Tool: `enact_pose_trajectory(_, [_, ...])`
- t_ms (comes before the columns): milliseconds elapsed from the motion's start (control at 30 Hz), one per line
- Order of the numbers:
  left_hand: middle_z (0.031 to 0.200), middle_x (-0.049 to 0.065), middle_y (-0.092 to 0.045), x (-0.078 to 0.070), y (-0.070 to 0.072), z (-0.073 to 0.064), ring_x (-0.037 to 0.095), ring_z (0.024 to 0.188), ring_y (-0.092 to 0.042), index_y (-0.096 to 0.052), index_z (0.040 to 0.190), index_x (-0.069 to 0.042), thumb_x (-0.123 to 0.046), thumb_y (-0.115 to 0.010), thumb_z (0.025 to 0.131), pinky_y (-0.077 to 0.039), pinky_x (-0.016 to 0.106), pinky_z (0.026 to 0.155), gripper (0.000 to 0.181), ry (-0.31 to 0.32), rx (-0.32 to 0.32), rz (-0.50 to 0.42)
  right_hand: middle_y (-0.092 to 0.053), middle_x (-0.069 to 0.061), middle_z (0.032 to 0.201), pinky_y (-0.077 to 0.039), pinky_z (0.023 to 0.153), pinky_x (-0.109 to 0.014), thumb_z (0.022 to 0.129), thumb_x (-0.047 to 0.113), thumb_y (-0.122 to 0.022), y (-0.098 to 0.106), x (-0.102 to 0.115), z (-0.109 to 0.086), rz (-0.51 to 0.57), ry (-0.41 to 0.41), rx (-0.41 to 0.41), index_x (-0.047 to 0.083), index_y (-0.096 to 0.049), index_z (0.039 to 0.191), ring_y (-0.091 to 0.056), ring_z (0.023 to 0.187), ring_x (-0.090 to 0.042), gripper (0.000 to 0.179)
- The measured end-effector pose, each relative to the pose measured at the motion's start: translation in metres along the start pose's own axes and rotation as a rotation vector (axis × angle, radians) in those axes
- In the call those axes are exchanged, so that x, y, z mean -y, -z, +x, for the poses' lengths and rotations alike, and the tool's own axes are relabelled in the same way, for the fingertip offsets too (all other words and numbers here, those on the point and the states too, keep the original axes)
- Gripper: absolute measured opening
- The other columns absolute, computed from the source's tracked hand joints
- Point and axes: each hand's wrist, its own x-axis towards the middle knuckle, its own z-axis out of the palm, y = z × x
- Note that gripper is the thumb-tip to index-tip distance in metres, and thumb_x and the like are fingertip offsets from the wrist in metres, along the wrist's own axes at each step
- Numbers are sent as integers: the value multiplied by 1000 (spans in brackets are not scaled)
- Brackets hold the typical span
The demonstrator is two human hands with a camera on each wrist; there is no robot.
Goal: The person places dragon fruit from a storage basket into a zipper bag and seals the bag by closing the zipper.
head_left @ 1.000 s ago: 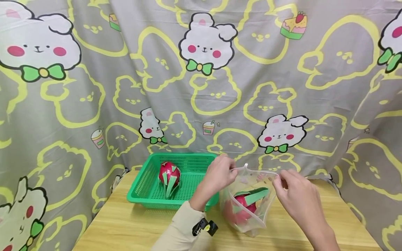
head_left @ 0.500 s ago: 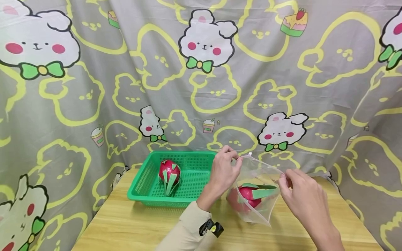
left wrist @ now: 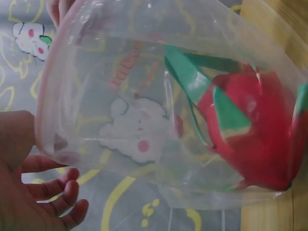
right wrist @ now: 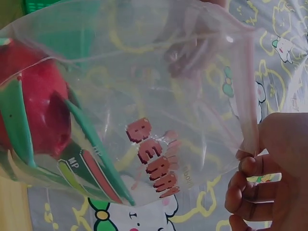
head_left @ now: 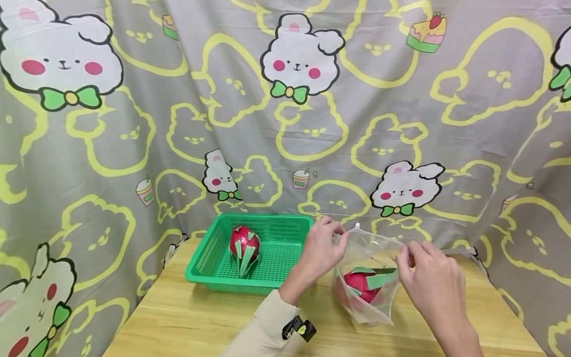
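Note:
A clear zip bag [head_left: 372, 245] with printed lettering is held upright by both hands, its mouth spread at the top. Inside, low down, lies a red dragon fruit [head_left: 359, 286] with green leafy scales, also seen through the plastic in the left wrist view [left wrist: 255, 130]. My left hand [head_left: 322, 248] pinches the left side of the bag's rim, its other fingers loosely bent in the left wrist view. Thumb and forefinger of my right hand [head_left: 430, 282] pinch the opposite corner. A white zip slider [head_left: 357, 226] sits at the far edge of the mouth.
Left of the bag, a green plastic basket [head_left: 223, 283] stands on the wooden table [head_left: 178, 322], holding a second dragon fruit [head_left: 244, 244]. Behind the table hangs a grey curtain [head_left: 250, 129] printed with cartoon rabbits. A black strap [head_left: 298, 328] circles the left sleeve.
The bag with the dragon fruit has shifted a little to the right, along with both hands, which keep their pinch on its rim. The basket and its fruit stay put; the head view has shifted slightly.

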Motion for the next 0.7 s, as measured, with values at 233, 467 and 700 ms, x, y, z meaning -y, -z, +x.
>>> enact_pose_trajectory(233, [91,-3,-63,2,4,-10,15,86,-61,-76,85,-13,-16,-72,95,-52,27,77,11,-41,-55,37,-44,3,62,-35,50,-45,87,14,-55,-2,0,-2,-7,38,-32,15,-46,65,-39,48,-19,23])
enact_pose_trajectory(467, [89,-3,-66,8,-2,-5,13,84,-60,-81,91,-11,-21,-71,98,-51,23,74,15,-29,-64,10,-52,-2,69,-39,53,-49,88,15,-60,-2,8,2,-7,60,15,16,-48,66,-51,55,-27,25])
enact_pose_trajectory(700, [89,-3,-65,9,-1,-5,16,84,-63,-80,92,-11,-21,-73,97,-49,22,74,13,-40,-32,-41,-52,-4,64,-36,46,-46,89,12,-56,-1,4,6,-21,89,-58,12,-51,64,-45,48,-26,26])
